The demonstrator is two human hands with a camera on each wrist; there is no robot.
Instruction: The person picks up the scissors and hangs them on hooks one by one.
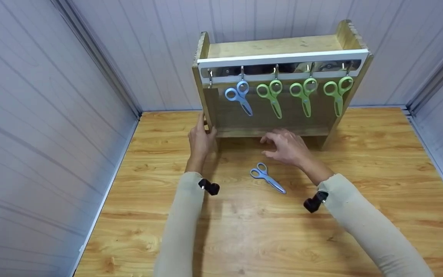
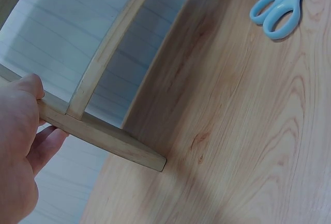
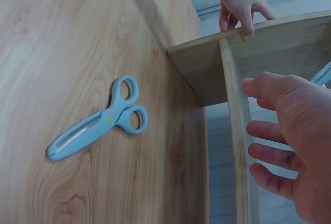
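A wooden rack (image 1: 275,46) stands at the back of the table, with a row of hooks. On the hooks hang one blue pair of scissors (image 1: 238,96) and three green pairs (image 1: 271,96). My left hand (image 1: 201,139) grips the rack's left side panel (image 2: 98,133) low down, thumb on the front, fingers behind. My right hand (image 1: 288,148) hovers with relaxed spread fingers (image 3: 264,131), holding nothing, in front of the rack's bottom rail (image 3: 235,120). A second blue pair of scissors (image 1: 267,177) lies flat on the table just below that hand, also seen in the right wrist view (image 3: 101,120).
The wooden table (image 1: 244,231) is enclosed by pale panelled walls (image 1: 44,115) on the left, back and right. The leftmost hook (image 1: 210,79) on the rack is bare. Wrist cameras (image 1: 210,187) sit on both sleeves.
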